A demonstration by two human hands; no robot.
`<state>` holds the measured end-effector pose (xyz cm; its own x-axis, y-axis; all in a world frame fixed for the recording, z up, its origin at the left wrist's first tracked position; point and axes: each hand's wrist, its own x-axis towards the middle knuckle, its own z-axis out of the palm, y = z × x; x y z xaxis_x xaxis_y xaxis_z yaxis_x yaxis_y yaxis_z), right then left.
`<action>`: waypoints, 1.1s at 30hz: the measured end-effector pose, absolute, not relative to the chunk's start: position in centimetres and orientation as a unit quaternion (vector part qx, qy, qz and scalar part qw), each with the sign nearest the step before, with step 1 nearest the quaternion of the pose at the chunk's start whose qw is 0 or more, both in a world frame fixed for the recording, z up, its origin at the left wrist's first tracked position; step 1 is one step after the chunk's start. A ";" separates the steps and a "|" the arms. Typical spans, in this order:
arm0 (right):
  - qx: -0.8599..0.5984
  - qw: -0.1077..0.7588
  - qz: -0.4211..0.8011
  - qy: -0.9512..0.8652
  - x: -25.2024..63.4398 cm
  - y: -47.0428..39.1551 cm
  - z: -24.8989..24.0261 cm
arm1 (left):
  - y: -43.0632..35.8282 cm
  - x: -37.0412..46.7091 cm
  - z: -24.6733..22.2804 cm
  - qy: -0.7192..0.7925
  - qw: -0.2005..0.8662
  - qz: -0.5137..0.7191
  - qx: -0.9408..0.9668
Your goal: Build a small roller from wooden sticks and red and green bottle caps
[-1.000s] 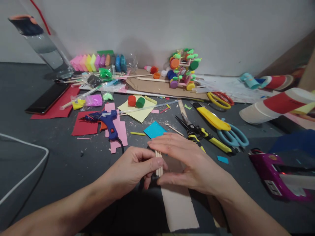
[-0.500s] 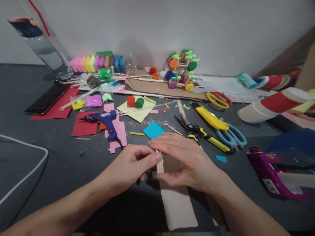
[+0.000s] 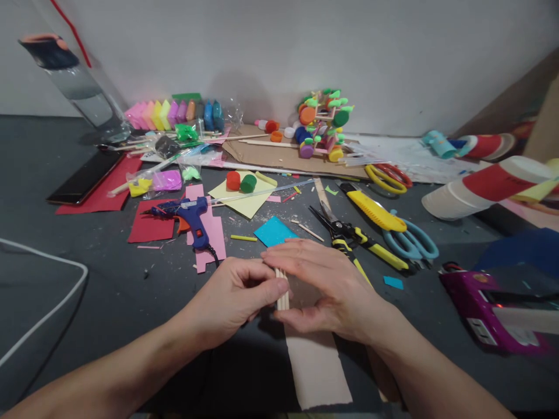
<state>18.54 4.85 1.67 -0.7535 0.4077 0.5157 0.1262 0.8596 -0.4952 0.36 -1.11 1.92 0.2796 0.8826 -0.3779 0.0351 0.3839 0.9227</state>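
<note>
Pale wooden sticks (image 3: 283, 297), several side by side in a short bundle, are held between my two hands over a cardboard strip (image 3: 318, 372). My left hand (image 3: 238, 294) is closed on the bundle, its thumb pressed across the front of the sticks. My right hand (image 3: 323, 279) curves around the other side, fingers along the far end and thumb at the near end. Its palm hides part of the cardboard. Beyond the fingers lies a blue paper square (image 3: 274, 231), partly covered by my right fingertips.
A blue glue gun (image 3: 194, 215) rests on pink and red paper at left. Pliers (image 3: 345, 233), a yellow utility knife (image 3: 373, 206) and blue-handled scissors (image 3: 413, 241) lie at right. Paper cups (image 3: 454, 198), a purple device (image 3: 484, 314) and a water bottle (image 3: 82, 93) stand around.
Both hands stay closed on the stick bundle with almost no movement. The view has shifted very slightly; the things on the table lie as before.
</note>
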 end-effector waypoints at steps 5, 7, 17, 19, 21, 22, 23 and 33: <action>-0.147 0.329 0.208 -0.910 18.7 4.9 1.4 | -1.3 0.5 2.1 0.505 0.661 0.317 0.455; -0.149 0.333 0.201 -0.909 18.7 4.9 1.3 | -1.4 0.6 2.1 0.509 0.650 0.328 0.459; -0.147 0.325 0.184 -0.916 18.0 4.7 1.0 | -1.1 1.0 1.9 0.515 0.661 0.347 0.420; -0.146 0.327 0.182 -0.916 18.1 4.7 0.9 | -1.1 0.9 1.9 0.510 0.669 0.347 0.415; -0.146 0.328 0.181 -0.915 18.2 4.6 0.9 | -1.2 0.9 1.8 0.508 0.675 0.345 0.410; -0.148 0.329 0.180 -0.915 18.2 4.6 0.9 | -1.2 0.9 1.7 0.507 0.678 0.344 0.406; -0.148 0.329 0.179 -0.915 18.1 4.6 0.9 | -1.3 0.8 1.6 0.509 0.679 0.344 0.403; -0.145 0.327 0.186 -0.915 18.1 4.6 0.9 | -1.2 0.8 1.2 0.505 0.673 0.353 0.408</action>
<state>18.14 4.61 0.92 -0.7446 0.3869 0.5440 0.1440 0.8888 -0.4350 0.76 -1.24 1.19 0.2395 0.8880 -0.3925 -0.0642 0.4178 0.9063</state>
